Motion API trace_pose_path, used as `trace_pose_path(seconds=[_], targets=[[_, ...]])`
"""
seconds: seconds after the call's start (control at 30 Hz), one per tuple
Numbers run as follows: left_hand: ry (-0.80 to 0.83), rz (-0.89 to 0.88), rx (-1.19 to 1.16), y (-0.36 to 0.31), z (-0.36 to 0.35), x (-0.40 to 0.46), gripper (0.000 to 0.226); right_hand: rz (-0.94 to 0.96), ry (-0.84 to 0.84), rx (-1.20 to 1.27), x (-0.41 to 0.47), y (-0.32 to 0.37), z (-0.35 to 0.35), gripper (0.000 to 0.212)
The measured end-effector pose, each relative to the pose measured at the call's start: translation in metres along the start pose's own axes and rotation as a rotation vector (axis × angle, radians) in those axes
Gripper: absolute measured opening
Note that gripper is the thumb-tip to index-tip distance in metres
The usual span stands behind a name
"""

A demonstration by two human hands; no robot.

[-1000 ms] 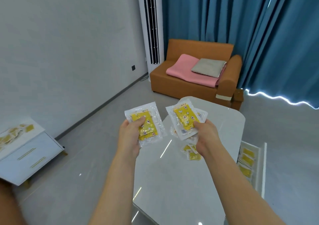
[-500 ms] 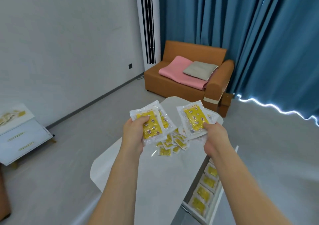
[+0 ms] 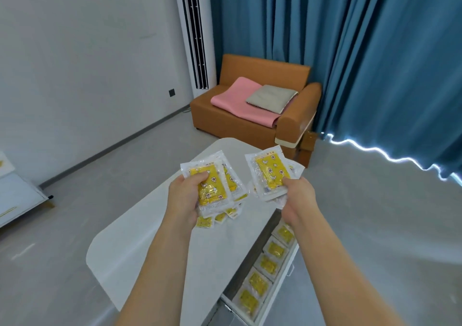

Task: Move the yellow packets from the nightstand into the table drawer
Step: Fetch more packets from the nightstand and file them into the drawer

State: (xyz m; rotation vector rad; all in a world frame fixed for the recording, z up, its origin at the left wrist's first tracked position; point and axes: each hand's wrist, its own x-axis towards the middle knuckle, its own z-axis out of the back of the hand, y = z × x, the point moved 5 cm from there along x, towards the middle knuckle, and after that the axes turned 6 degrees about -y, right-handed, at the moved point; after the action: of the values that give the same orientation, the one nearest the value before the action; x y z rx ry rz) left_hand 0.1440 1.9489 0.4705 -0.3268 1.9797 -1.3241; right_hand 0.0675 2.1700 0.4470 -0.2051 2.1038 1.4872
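Left hand (image 3: pixel 185 200) grips a packet stack (image 3: pixel 212 187), right hand (image 3: pixel 298 195) pinches another stack (image 3: pixel 271 173); open drawer (image 3: pixel 280 290) sits below the right fingers.

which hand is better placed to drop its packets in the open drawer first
Probably the right hand: it holds its packets beside the table's right edge, almost above the open drawer. The left hand holds its stack over the tabletop.

1 head-worn view looks forward and down, close over the table (image 3: pixel 155 245).
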Motion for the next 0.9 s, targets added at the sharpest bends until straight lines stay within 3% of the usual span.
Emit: trace_pose_path(seconds=[0.23,0.5,0.77,0.9], targets=[[-0.078,0.023,0.046,0.047,-0.090,-0.002,0.013,-0.033,-0.014,-0.028,0.089,0.048,0.047,0.023],[-0.098,0.017,0.193,0.118,-0.126,0.045,0.022,-0.058,-0.005,-0.033,0.174,-0.005,0.067,0.020],[-0.067,0.003,0.242,0.350,-0.142,0.158,0.019,-0.067,-0.051,0.104,0.352,-0.161,0.152,0.028],[-0.043,0.023,0.358,0.471,-0.140,0.207,0.018,-0.017,-0.063,0.192,0.425,-0.245,0.192,0.022]])
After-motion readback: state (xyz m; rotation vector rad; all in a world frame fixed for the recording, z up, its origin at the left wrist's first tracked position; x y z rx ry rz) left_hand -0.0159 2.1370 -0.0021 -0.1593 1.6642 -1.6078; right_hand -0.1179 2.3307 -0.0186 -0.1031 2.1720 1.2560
